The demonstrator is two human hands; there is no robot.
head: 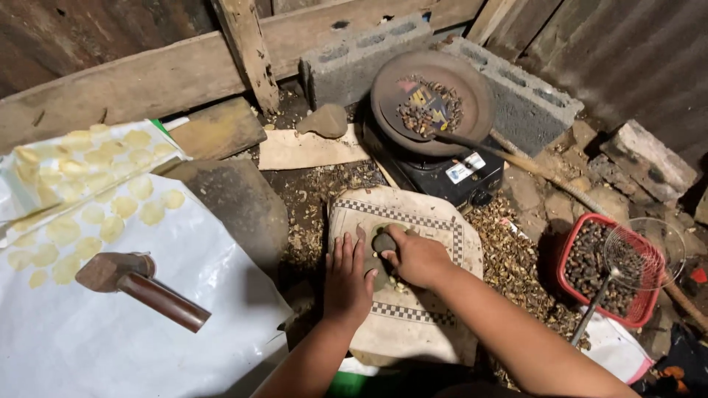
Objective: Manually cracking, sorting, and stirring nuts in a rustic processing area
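Stone (pixel 383 242) gripped in your closed right hand (pixel 417 258) poised over seeds, your open left hand (pixel 346 280) flat beside it, steadying the cloth (pixel 428 221).

To my far side, a dark round pan (pixel 433 102) is sitting on a small black stove (pixel 442 173), holding a heap of dark roasted seeds (pixel 430 110), with two grey concrete blocks (pixel 369 59) standing behind it. At my right, a red plastic basket (pixel 601 269) is holding more dark seeds, and a wire strainer (pixel 644 253) is resting across its rim. Broken husks (pixel 509 265) are lying scattered over the ground. On my left, a white sheet (pixel 133 332) is carrying pale flattened discs (pixel 88 191) laid out in rows, and a wooden-handled hammer (pixel 136 284) is lying on it. A loose flat stone (pixel 324 120) is resting near a wooden plank (pixel 306 149).
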